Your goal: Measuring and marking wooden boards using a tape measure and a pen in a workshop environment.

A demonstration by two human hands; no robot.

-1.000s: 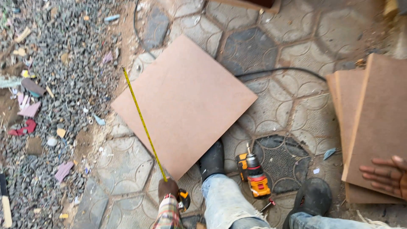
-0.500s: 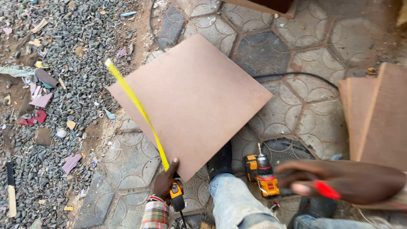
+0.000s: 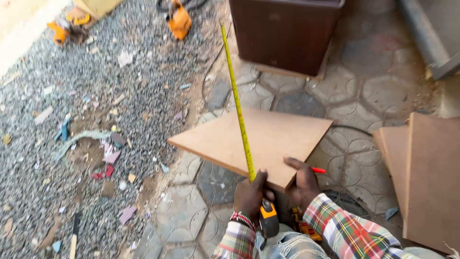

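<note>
Board (image 3: 268, 136) gripped by right hand (image 3: 303, 184) with pencil (image 3: 317, 170), left hand (image 3: 250, 194) clenching tape measure (image 3: 268, 220)

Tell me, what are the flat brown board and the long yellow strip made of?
The board looks like fibreboard: even tan, matte, no grain, though I can't be sure. The yellow tape, pulled from the case under the left hand, looks like thin painted metal, since it stays straight unsupported. The right hand grips the board's edge.

Matt smooth fibreboard panel (image 3: 268, 139); glossy yellow metal tape blade (image 3: 237, 103); rough gravel (image 3: 96, 96).
</note>
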